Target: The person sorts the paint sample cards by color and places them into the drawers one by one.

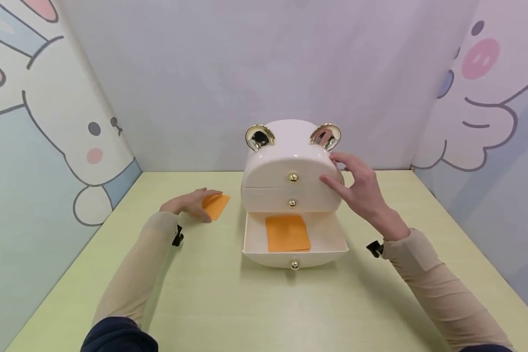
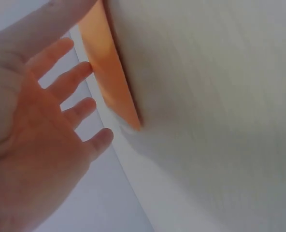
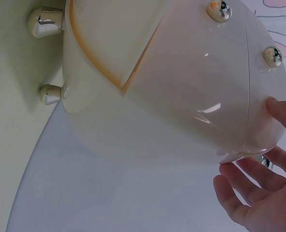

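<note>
A white drawer box [image 1: 264,177] with gold ear-like rings and round gold knobs stands on the table. My right hand [image 1: 366,189] holds its upper right side, thumb on the front face and fingertips at the side edge, as the right wrist view also shows. The bottom drawer [image 1: 252,234] is pulled out, with a flat orange square [image 1: 287,233] lying inside it. Left of the box, my left hand [image 1: 191,203] reaches over another thin orange square [image 1: 217,207], fingers spread and fingertips at its edges. In the left wrist view, the thumb overlaps the top of that orange square [image 2: 109,72].
A pale wood-look table [image 1: 264,308] carries everything. A plain wall [image 1: 193,88] rises directly behind it, and side panels with cartoon animals [image 1: 53,112] border the left and right. Gold feet [image 3: 50,94] hold the box up, seen in the right wrist view.
</note>
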A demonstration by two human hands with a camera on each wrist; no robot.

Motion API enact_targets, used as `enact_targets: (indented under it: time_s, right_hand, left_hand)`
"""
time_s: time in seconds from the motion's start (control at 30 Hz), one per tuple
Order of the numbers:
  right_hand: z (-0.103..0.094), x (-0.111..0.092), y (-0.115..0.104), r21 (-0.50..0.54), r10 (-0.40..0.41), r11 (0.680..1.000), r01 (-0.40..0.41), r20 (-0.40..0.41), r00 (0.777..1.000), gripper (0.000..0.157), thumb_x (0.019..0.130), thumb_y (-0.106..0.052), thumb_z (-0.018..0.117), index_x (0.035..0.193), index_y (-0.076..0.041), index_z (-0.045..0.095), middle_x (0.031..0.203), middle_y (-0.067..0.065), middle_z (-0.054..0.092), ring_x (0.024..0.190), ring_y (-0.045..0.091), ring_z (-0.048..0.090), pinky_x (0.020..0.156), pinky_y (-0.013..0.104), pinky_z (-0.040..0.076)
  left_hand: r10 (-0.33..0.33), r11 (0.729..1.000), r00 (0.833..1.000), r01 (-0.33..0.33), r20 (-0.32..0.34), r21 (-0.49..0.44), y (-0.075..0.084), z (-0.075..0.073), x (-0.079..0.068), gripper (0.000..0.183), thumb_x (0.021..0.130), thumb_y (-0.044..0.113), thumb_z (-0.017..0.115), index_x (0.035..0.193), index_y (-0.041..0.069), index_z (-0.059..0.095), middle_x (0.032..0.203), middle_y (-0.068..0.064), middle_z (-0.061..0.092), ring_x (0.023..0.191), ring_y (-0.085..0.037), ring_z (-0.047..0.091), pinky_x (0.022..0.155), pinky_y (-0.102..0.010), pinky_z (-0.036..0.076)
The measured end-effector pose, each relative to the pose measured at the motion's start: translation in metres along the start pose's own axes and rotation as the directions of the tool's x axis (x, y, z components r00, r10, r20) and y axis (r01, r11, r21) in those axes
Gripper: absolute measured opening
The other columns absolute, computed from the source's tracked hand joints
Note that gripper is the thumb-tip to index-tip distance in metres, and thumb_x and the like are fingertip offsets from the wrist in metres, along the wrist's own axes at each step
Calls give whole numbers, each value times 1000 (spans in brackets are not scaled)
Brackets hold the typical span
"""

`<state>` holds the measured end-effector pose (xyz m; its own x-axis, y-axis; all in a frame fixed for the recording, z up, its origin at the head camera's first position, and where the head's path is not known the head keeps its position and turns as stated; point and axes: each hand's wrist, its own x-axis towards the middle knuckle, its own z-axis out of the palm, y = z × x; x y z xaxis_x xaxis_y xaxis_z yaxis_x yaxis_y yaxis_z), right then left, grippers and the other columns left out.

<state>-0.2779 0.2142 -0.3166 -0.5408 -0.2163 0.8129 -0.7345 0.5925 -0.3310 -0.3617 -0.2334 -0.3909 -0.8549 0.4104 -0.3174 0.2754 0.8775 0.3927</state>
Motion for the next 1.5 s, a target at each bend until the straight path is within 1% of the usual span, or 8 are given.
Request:
enact_targets:
  time_s: [0.17, 0.43, 0.57, 0.87, 1.07, 1.17, 1.27, 1.5]
  right_hand:
    - [-1, -1, 0, 1, 1, 1000, -1, -5, 1000, 52, 72, -5, 83, 119, -1, 63, 112, 16, 67, 103, 27, 60, 83, 34, 47]
    - [0, -1, 0, 8, 3, 1000, -3, 0, 1000, 52, 72, -5, 83, 120, -1, 63, 113, 17, 66, 105, 28, 60, 84, 33, 46]
    - [1, -2, 0, 13, 1, 1000, -1, -2, 1000, 52, 72, -5, 83, 120, -1, 63, 113, 17, 66, 105, 28, 60, 83, 37, 47]
    - [1, -2, 1, 18, -6, 1000, 6, -5, 1000, 52, 72, -5, 83, 121, -1, 63, 113, 17, 66, 104, 28, 60, 84, 31, 46]
    - [1, -2, 2, 17, -4, 1000, 4, -11, 1000, 52, 73, -5, 82, 121, -2, 63, 114, 16, 66, 105, 28, 60, 83, 37, 47]
    - [1, -2, 2, 16, -1, 1000, 1, -18, 1000, 51, 73, -5, 82, 120, -2, 63, 113, 16, 66, 104, 29, 60, 83, 38, 47]
    - [2, -2, 2, 15, -2, 1000, 2, -22, 1000, 51, 73, -4, 82, 120, -2, 63, 112, 17, 66, 104, 31, 60, 83, 38, 47]
    - [3, -2, 3, 8, -15, 1000, 16, -23, 1000, 52, 73, -5, 82, 121, -2, 63, 113, 16, 66, 104, 28, 60, 85, 31, 46]
  left_hand:
    - [44, 999, 998, -45, -46, -23, 0, 4, 1, 89, 77, 19, 78, 151, 16, 31, 154, -19, 26, 128, -37, 32, 108, -64, 28]
    - [34, 999, 998, -35, -48, -12, -3, 7, 1, 90, 73, 28, 83, 149, 19, 36, 145, -22, 29, 130, -40, 27, 102, -68, 32]
    - [20, 1000, 998, -21, -60, -17, -4, 8, -1, 93, 72, 30, 84, 150, 18, 34, 150, -22, 24, 134, -42, 22, 103, -70, 30]
    - [45, 998, 995, -50, -94, -50, -6, 7, -4, 97, 72, 28, 84, 151, 13, 30, 150, -21, 34, 129, -40, 30, 104, -65, 31]
    - [22, 999, 992, -25, -125, -22, -5, 6, -5, 98, 71, 35, 84, 150, 16, 30, 147, -23, 37, 132, -42, 30, 107, -68, 22]
    - [12, 999, 990, -17, -142, -37, -5, 7, -10, 98, 70, 40, 84, 150, 17, 31, 146, -22, 39, 132, -40, 34, 108, -67, 22]
    - [24, 999, 985, -31, -169, -41, -4, 8, -18, 96, 69, 43, 84, 147, 15, 36, 142, -21, 44, 128, -38, 41, 108, -63, 30]
    - [114, 993, 961, -118, -253, -1, 15, 8, -45, 79, 70, 40, 85, 135, 11, 51, 134, -16, 54, 119, -34, 49, 104, -55, 40]
